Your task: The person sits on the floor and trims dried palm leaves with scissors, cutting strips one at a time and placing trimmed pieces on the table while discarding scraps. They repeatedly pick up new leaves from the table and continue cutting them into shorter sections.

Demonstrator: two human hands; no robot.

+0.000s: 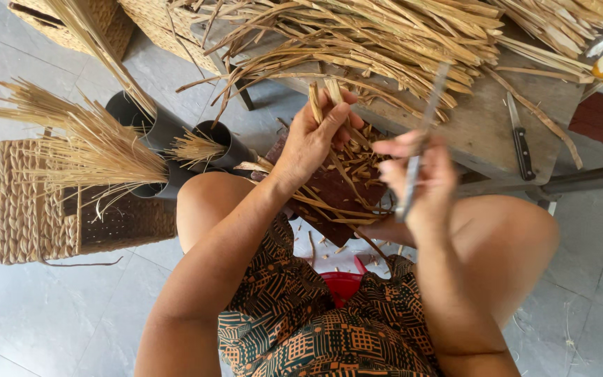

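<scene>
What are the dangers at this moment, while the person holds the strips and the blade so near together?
1. The right hand moves a thin blade, blurred in the picture, close to the left hand that pinches the straw strips; a slip may cut the fingers.
2. Both bare thighs lie under the work, so a dropped blade might hit skin.
3. A second knife rests on the wooden bench near loose straw and may get covered.
</scene>
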